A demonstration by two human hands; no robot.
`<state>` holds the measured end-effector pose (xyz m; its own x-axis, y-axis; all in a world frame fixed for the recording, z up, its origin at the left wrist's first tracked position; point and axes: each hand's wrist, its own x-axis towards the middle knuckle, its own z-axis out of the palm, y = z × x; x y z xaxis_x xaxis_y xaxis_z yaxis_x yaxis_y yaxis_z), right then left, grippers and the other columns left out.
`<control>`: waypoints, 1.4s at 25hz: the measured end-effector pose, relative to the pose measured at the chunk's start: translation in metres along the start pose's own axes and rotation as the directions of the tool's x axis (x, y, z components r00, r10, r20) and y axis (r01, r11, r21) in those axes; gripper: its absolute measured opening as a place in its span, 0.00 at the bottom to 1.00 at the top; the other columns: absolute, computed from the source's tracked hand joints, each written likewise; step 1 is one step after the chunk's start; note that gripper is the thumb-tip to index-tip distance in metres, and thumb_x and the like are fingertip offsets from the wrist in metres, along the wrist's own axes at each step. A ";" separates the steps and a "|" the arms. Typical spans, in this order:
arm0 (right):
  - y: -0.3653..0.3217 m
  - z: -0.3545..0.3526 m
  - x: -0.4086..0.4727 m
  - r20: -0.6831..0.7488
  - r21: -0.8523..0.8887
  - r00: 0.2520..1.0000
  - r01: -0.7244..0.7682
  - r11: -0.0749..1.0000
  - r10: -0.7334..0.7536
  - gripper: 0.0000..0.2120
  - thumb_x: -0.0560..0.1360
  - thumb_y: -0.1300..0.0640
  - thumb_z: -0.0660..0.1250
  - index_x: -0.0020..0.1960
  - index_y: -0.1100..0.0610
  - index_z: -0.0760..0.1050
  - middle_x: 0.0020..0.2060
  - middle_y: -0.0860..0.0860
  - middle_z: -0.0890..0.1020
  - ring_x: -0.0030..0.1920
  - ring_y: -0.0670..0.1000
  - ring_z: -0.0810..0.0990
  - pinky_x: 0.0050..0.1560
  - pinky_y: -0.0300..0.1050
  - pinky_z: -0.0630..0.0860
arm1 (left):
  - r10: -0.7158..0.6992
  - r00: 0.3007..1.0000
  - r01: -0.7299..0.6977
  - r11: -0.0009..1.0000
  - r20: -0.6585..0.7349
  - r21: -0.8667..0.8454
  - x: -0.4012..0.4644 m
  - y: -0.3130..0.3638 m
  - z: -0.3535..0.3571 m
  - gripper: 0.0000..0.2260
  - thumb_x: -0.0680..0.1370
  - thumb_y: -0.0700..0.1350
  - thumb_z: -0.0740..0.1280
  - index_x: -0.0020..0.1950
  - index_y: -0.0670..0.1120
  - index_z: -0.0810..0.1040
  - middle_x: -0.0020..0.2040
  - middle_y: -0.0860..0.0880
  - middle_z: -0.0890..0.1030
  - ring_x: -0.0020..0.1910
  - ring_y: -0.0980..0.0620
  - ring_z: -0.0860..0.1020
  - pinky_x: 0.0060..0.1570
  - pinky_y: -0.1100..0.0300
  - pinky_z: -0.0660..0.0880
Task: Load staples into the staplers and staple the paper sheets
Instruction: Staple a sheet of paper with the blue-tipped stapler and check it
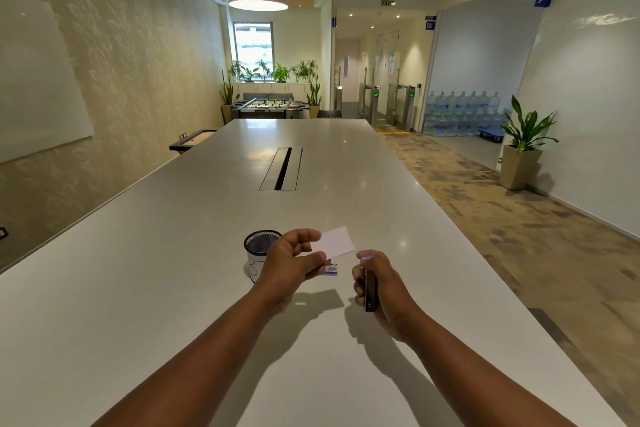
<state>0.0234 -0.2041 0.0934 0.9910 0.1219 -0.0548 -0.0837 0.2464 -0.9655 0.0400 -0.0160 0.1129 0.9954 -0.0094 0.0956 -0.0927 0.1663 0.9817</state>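
Over a long white table (173, 288), left hand (287, 267) pinching a small white paper sheet (336, 242) by its near edge, right hand (379, 282) just beside, fingers wrapped round a slim dark stapler (370, 291), black mesh cup (259, 246) behind the left hand, small staple box (330, 269) below the sheet.

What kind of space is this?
Probably an office common area: a long meeting table with a cable hatch, access turnstiles under an exit sign, and stacked water jugs.
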 end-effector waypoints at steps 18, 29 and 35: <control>0.005 0.013 -0.006 0.034 0.009 0.995 0.092 0.996 -0.092 0.15 0.75 0.57 0.74 0.60 0.61 0.78 0.49 0.55 0.87 0.44 0.49 0.83 0.41 0.44 0.80 | 0.169 0.979 -0.146 0.971 -0.113 0.192 -0.008 -0.001 0.008 0.10 0.80 0.37 0.68 0.53 0.53 0.81 0.47 0.42 0.81 0.46 0.54 0.85 0.42 0.61 0.82; 0.000 0.021 -0.002 0.038 0.034 0.994 0.098 0.995 -0.099 0.23 0.69 0.47 0.75 0.61 0.57 0.80 0.51 0.55 0.86 0.48 0.50 0.87 0.43 0.42 0.81 | -0.047 0.998 0.049 0.994 -0.029 0.093 -0.014 0.009 0.007 0.07 0.82 0.40 0.67 0.52 0.49 0.84 0.43 0.50 0.88 0.41 0.55 0.86 0.40 0.63 0.81; 0.002 0.027 -0.002 0.045 0.023 0.996 0.072 0.997 -0.073 0.23 0.69 0.46 0.75 0.60 0.55 0.80 0.50 0.53 0.86 0.48 0.50 0.84 0.43 0.43 0.81 | 0.033 0.998 -0.020 0.973 -0.051 0.229 -0.018 0.010 0.004 0.07 0.82 0.39 0.66 0.56 0.45 0.83 0.47 0.48 0.86 0.44 0.54 0.86 0.43 0.63 0.81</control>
<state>0.0182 -0.1784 0.0988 0.9888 0.1468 0.0272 -0.0146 0.2763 -0.9610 0.0214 -0.0180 0.1214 0.9918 0.0460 0.1191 -0.1161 -0.0637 0.9912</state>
